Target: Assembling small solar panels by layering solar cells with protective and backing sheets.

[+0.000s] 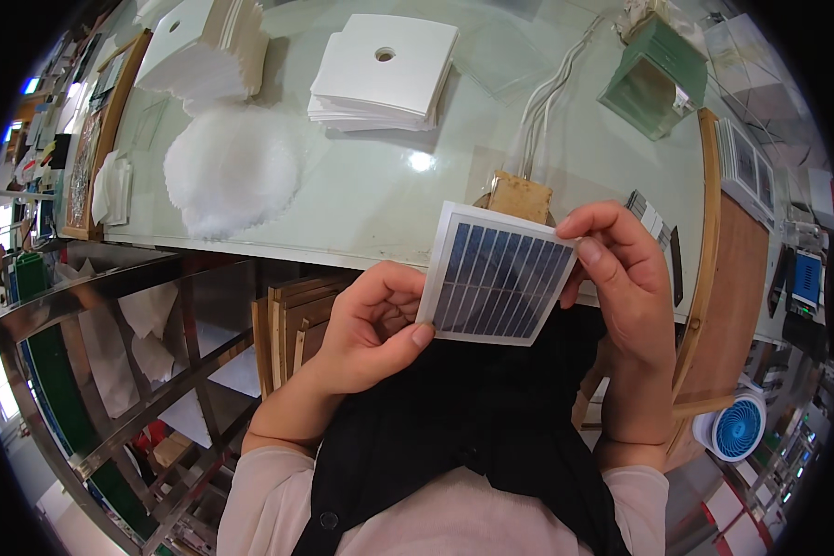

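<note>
Solar panel (502, 276) — squarish, dark blue, pale-lined — white-edged

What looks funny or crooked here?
The middle stack of white square sheets on the table looks askew: some poke out at the left instead of lining up. The held solar panel shows no clear damage.

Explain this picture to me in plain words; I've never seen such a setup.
There is no machine here, just a person's bare hands. One wide fisheye camera on the person's head looks down, so straight edges bend toward the rim. The left hand and right hand hold a solar panel by its edges, its dark cells facing the camera. On the table beyond lie white sheets in a stack, a round white pile and a tan block near pale cables.
</note>
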{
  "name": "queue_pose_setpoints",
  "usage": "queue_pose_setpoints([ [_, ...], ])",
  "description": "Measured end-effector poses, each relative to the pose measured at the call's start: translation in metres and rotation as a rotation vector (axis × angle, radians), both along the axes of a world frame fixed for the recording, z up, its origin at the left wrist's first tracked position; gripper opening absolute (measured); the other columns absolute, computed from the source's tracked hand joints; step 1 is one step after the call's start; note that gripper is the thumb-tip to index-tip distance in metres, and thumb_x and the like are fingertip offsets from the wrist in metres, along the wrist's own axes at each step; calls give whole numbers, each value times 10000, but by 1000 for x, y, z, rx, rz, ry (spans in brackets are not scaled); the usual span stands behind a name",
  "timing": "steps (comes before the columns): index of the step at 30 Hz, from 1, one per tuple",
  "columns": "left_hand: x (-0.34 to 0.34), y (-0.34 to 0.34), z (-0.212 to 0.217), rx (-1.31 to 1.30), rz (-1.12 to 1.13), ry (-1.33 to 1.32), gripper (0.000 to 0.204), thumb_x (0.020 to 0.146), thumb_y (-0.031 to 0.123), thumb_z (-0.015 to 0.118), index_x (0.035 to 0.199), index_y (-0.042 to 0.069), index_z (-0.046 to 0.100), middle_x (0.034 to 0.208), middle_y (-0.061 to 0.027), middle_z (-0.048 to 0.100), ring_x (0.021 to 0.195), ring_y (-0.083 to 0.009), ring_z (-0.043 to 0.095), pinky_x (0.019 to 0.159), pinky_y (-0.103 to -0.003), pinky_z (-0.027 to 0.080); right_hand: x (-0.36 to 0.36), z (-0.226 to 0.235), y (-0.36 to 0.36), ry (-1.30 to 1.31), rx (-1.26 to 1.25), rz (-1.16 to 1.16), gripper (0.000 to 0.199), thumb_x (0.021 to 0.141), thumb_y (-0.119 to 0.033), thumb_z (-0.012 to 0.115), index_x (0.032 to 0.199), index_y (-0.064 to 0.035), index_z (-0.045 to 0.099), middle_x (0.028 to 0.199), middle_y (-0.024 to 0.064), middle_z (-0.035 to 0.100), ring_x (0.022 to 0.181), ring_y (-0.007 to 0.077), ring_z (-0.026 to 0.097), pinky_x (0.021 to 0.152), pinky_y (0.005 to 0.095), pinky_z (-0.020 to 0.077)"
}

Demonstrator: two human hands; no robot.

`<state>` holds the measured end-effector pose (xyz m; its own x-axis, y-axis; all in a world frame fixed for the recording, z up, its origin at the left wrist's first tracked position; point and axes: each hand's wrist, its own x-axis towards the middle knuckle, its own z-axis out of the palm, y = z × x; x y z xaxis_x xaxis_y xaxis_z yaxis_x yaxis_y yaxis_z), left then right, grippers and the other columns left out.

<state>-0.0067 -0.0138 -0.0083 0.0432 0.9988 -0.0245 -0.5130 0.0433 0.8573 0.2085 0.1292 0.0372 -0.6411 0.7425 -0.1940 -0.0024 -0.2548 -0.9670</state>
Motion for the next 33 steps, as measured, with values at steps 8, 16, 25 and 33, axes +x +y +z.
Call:
queue_pose_setpoints([
  [8,-1,1,-2,79,-3,-6,299,837,-75,530,1127,-42,466,1124,-121,559,1057,-149,548,925,-291,422,1,2,3,-13,-40,62,217,925,-160,500,1039,11,571,891,36,599,679,53,520,605,182,447],
  [16,5,7,2,-42,-39,-84,535,879,-69,458,1378,0,277,1215,-193,524,1073,-220,560,853,-342,524,-2,-9,3,8,5,-64,183,912,-150,498,881,10,582,1049,115,574,710,96,527,611,215,440],
  [25,5,8,2,-17,-66,-106,576,904,-16,470,1418,12,212,1230,-205,511,1098,-240,548,864,-356,523,-3,-12,3,22,-54,-87,185,915,-150,506,894,15,587,1056,116,572,720,92,534,597,211,439],
  [33,7,7,-6,-47,-79,-253,580,924,59,490,1424,30,197,1269,-218,468,1141,-284,517,881,-425,520,-2,-15,2,29,-111,-139,193,919,-154,507,910,19,590,1048,115,579,691,84,542,555,191,441],
])
